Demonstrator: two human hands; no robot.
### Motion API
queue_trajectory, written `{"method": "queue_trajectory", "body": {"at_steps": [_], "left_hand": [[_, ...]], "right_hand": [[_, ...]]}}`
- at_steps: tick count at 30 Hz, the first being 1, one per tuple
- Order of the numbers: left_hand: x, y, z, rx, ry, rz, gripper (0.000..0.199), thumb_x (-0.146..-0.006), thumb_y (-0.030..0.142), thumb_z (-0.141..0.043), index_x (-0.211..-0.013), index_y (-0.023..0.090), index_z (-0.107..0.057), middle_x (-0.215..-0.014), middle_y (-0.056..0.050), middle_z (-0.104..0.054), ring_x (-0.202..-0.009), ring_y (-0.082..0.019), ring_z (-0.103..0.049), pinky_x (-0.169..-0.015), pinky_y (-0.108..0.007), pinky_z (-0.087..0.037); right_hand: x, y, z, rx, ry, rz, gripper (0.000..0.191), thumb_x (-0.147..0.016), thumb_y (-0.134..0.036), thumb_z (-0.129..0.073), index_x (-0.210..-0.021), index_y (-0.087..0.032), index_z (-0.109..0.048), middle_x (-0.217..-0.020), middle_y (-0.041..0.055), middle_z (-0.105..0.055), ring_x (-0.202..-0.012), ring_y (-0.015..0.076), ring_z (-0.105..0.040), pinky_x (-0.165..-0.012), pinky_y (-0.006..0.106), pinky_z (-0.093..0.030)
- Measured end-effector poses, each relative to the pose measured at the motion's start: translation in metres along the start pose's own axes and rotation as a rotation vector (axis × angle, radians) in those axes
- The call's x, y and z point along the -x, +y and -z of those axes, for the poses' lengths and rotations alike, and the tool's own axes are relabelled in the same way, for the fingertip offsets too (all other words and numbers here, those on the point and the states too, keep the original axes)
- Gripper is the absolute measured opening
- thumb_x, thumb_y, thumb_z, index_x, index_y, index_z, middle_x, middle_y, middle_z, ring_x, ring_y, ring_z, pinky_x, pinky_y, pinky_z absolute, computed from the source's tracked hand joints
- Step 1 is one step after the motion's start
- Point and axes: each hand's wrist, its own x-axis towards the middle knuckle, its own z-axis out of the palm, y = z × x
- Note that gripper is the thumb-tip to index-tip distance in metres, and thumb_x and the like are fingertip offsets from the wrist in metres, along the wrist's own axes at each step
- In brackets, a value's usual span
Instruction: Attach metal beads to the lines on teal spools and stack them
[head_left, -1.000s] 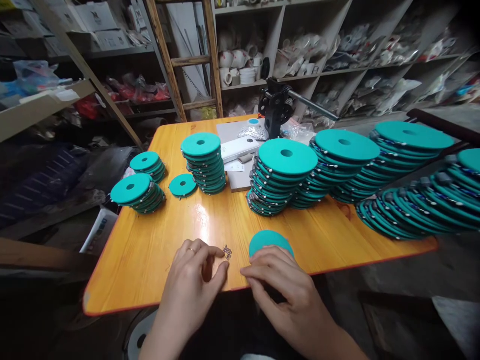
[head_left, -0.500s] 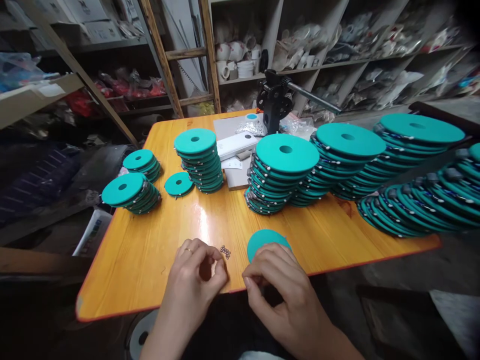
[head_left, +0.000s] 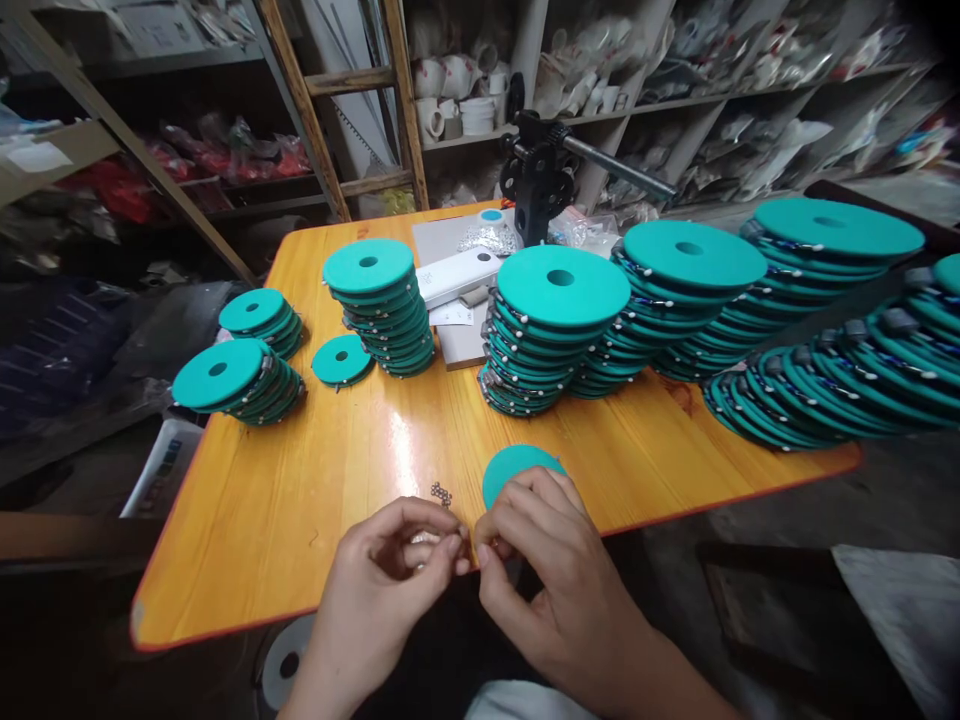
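Head view: metal beads (head_left: 442,494) just beyond left hand (head_left: 386,590) and right hand (head_left: 559,585).

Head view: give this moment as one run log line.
left hand: pinching | right hand: pinching, over teal disc | metal beads nearby
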Motion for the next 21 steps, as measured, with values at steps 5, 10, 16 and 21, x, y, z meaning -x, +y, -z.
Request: {"method": "queue_trajectory", "body": {"at_steps": [5, 10, 16, 21], "left_hand": [[0.0017, 0.0000, 0.0018, -0.012, -0.016, -0.003, 0.003, -0.080, 0.018, -0.071, -0.078, 0.015, -0.072, -0.082, -0.004, -0.070, -0.066, -0.011, -0.068, -0.064, -0.017, -0.056], [0.0028, -0.0004, 0.0030, -0.033, -0.007, 0.023, 0.003, -0.080, 0.019, -0.071, -0.080, 0.016, -0.071, -0.079, -0.002, -0.070, -0.065, -0.010, -0.068, -0.063, -0.016, -0.056], [0.0041, -0.0016, 0.0033, -0.048, 0.012, 0.043, 0.007, -0.080, 0.021, -0.072, -0.082, 0.016, -0.068, -0.076, 0.000, -0.070, -0.065, -0.010, -0.070, -0.062, -0.016, -0.056], [0.0037, -0.0043, 0.0018, -0.067, 0.010, 0.049, 0.008, -0.080, 0.022, -0.073, -0.083, 0.016, -0.067, -0.079, -0.001, -0.070, -0.067, -0.012, -0.070, -0.064, -0.018, -0.057]], "right_hand": [[-0.0008, -0.0002, -0.0006, 0.029, -0.011, -0.020, 0.011, -0.082, -0.010, -0.048, -0.073, -0.015, -0.052, -0.075, 0.0031, -0.048, -0.080, 0.0183, -0.039, -0.072, 0.033, -0.026], [0.0000, -0.0009, -0.0009, 0.042, -0.017, -0.029, 0.011, -0.081, -0.011, -0.049, -0.072, -0.016, -0.052, -0.075, 0.0032, -0.048, -0.079, 0.0184, -0.038, -0.072, 0.033, -0.025], [-0.0007, 0.0002, -0.0018, 0.042, -0.021, -0.029, 0.011, -0.082, -0.011, -0.049, -0.072, -0.015, -0.052, -0.075, 0.0032, -0.048, -0.079, 0.0183, -0.039, -0.072, 0.033, -0.026], [-0.0003, 0.0011, -0.0019, 0.044, -0.023, -0.029, 0.011, -0.082, -0.010, -0.049, -0.072, -0.016, -0.051, -0.075, 0.0027, -0.048, -0.080, 0.0182, -0.039, -0.072, 0.033, -0.026]]}}
